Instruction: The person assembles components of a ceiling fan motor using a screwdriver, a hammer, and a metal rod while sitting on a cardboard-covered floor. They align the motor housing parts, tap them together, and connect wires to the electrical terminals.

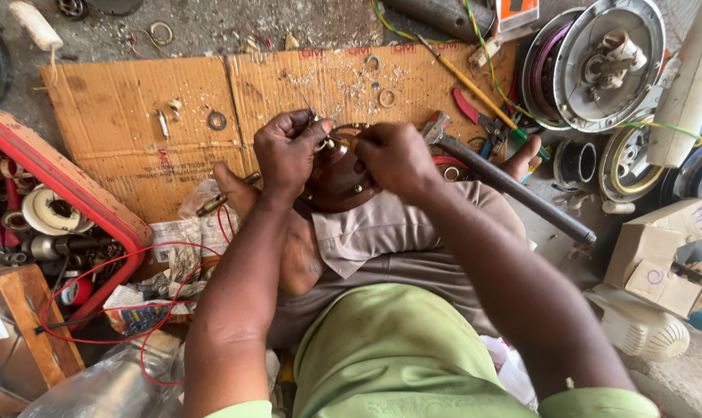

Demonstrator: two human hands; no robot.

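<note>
I pinch a small fitting atop the brown motor housing [337, 174] with my left hand [287, 151]; right hand [393, 155] grips beside it; loosening needs steady torque

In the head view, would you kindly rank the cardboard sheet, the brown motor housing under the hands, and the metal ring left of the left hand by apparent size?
1. Cardboard sheet, largest by far.
2. Brown motor housing, partly hidden by the left hand and right hand.
3. Metal ring, smallest.
</note>
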